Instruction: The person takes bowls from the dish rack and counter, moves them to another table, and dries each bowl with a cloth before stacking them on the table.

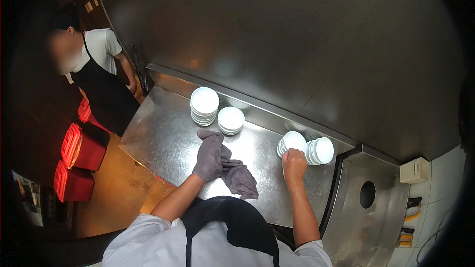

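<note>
White bowls in four stacks on the steel counter

Your right hand is closed on the near rim of the third stack from the left, just beside the fourth. Your left hand is inside a gray cloth, near the two left stacks; the cloth hides its fingers, so I can't tell whether they are apart or together.

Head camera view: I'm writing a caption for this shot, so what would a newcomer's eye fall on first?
Probably the bright white bowls, stacked in two pairs along the back of the shiny steel counter. Next come the left hand, wrapped in a grey cloth mid-counter, and the bare right hand at one right-hand stack. Red bins stand out on the floor at left.
</note>
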